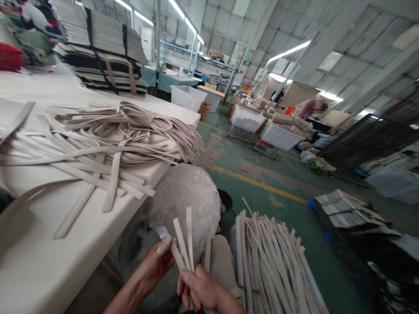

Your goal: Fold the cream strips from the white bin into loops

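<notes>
Strips (182,242) fan upward, gripped in the right hand (204,285) off the right edge of the table (29,266); the left hand (159,257) pinches one. From afar, I judge them light, pliable, best taken flat near the ends.

Floor (314,235): green, worn in patches, crossed by a yellow line (262,185)
Desk (32,270): pale-topped, at left
Shelving (233,72): blue frame, loaded, at the back
Lights (290,51): long white tubes overhead
Ceiling (376,48): pale panels, slanting beams (382,78)
</notes>
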Demonstrator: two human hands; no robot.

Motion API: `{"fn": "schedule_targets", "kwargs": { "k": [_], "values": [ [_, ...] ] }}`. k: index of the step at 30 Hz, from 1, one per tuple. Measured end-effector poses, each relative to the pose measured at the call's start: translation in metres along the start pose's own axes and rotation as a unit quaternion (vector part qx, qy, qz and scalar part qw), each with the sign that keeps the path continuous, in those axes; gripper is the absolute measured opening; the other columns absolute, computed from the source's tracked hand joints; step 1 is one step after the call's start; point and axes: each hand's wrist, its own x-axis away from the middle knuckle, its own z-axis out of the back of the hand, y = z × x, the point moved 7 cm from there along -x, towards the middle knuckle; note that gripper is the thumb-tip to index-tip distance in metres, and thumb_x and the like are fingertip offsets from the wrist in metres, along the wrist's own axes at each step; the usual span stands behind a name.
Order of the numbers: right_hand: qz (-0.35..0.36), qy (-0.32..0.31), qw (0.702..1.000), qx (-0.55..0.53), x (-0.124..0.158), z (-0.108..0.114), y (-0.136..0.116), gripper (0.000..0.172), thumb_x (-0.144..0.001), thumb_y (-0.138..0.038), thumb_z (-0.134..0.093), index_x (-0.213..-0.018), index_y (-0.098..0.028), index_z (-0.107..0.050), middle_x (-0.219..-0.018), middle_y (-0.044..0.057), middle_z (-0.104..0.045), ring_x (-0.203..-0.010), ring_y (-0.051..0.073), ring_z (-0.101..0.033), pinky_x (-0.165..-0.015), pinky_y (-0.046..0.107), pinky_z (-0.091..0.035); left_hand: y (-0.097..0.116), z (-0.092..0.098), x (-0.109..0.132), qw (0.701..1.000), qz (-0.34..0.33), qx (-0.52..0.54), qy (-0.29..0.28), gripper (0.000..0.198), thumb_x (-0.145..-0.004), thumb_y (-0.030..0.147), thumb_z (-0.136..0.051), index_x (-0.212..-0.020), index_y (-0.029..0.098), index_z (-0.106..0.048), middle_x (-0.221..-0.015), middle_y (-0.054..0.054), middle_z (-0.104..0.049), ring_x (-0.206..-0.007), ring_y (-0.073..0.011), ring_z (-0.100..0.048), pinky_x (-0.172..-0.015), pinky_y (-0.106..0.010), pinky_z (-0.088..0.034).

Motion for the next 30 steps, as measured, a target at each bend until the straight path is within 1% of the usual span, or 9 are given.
{"fn": "schedule_targets", "kwargs": {
  "k": [3,6,9,12,15,20,24,26,30],
  "values": [
    [0.011,-0.004,0.999,-0.03,-0.005,-0.001,-0.005,0.063,-0.087,-0.071,-0.039,-0.081,-0.014,-0.063,-0.053,-0.001,-0.057,-0.031,0.007,-0.037,-0.035,0.019,-0.032,-0.007,-0.005,0.001,0.999,-0.011,-0.042,-0.002,0.059,-0.036,0.043,-0.103,-0.077,0.01,-0.076,-0.069,-0.004,-0.072,-0.059,-0.0131,-0.066,-0.058,-0.021,-0.054],
    [-0.002,0.013,1.0,-0.014,0.005,0.004,-0.014,0.039,-0.082,-0.051,-0.061,-0.093,-0.013,-0.066,-0.057,-0.003,-0.057,-0.036,0.007,-0.04,-0.038,0.017,-0.034,-0.002,-0.008,0.002,0.997,-0.044,-0.059,-0.006,0.06,-0.039,0.048,-0.101,-0.076,0.009,-0.076,-0.064,-0.004,-0.069,-0.056,-0.0123,-0.063,-0.055,-0.02,-0.053],
    [-0.024,0.066,0.997,0.044,0.032,0.02,-0.019,0.032,-0.079,-0.031,-0.066,-0.107,-0.015,-0.067,-0.062,-0.004,-0.059,-0.044,0.007,-0.043,-0.042,0.016,-0.037,0.017,0.003,0.0,0.995,-0.083,-0.03,0.039,0.048,-0.051,0.039,-0.1,-0.078,0.009,-0.075,-0.065,-0.002,-0.069,-0.055,-0.0117,-0.062,-0.054,-0.02,-0.054],
    [-0.038,0.123,0.987,0.091,0.064,0.039,-0.019,0.039,-0.09,-0.042,-0.056,-0.116,-0.015,-0.067,-0.071,-0.001,-0.063,-0.047,0.007,-0.045,-0.045,0.017,-0.036,0.036,0.018,-0.001,0.988,-0.106,0.007,0.11,0.017,-0.074,0.018,-0.087,-0.081,0.01,-0.074,-0.067,-0.002,-0.069,-0.054,-0.011,-0.063,-0.053,-0.019,-0.054],
    [-0.038,0.175,0.974,0.136,0.084,0.052,-0.021,0.049,-0.095,-0.054,-0.049,-0.109,-0.012,-0.071,-0.07,0.002,-0.063,-0.052,0.01,-0.05,-0.051,0.02,-0.039,0.037,0.018,0.0,0.988,-0.099,0.02,0.121,0.003,-0.083,0.01,-0.076,-0.083,0.01,-0.073,-0.066,-0.003,-0.068,-0.053,-0.0112,-0.063,-0.051,-0.02,-0.054],
    [0.005,0.16,0.979,0.129,0.069,0.039,-0.034,0.046,-0.097,-0.049,-0.045,-0.098,-0.014,-0.073,-0.059,0.0,-0.059,-0.047,0.01,-0.047,-0.052,0.021,-0.04,-0.003,-0.008,0.01,0.995,-0.072,-0.007,0.063,0.044,-0.049,0.028,-0.101,-0.08,0.011,-0.075,-0.064,-0.003,-0.068,-0.055,-0.012,-0.062,-0.054,-0.021,-0.054],
    [0.039,0.138,0.987,0.075,0.042,0.026,-0.041,0.048,-0.096,-0.054,-0.044,-0.098,-0.013,-0.07,-0.054,-0.002,-0.055,-0.039,0.009,-0.039,-0.041,0.021,-0.033,-0.027,-0.031,0.017,0.996,-0.064,-0.056,-0.006,0.062,-0.03,0.056,-0.1,-0.059,0.01,-0.069,-0.049,-0.001,-0.057,-0.046,-0.0104,-0.052,-0.047,-0.021,-0.045],
    [0.034,0.139,0.987,0.07,0.039,0.025,-0.041,0.039,-0.094,-0.049,-0.05,-0.094,-0.014,-0.068,-0.055,-0.003,-0.055,-0.04,0.009,-0.038,-0.041,0.021,-0.032,-0.017,-0.032,0.019,0.995,-0.081,-0.062,0.001,0.061,-0.032,0.055,-0.1,-0.06,0.01,-0.071,-0.051,-0.002,-0.059,-0.049,-0.0107,-0.053,-0.048,-0.021,-0.046],
    [0.013,0.17,0.98,0.106,0.063,0.038,-0.039,0.025,-0.09,-0.039,-0.059,-0.091,-0.015,-0.069,-0.061,-0.002,-0.058,-0.053,0.011,-0.05,-0.054,0.021,-0.039,0.038,-0.018,0.028,0.985,-0.161,-0.009,0.058,0.05,-0.041,0.031,-0.102,-0.079,0.009,-0.078,-0.065,-0.002,-0.068,-0.057,-0.0105,-0.06,-0.056,-0.019,-0.054]
  ]
}}
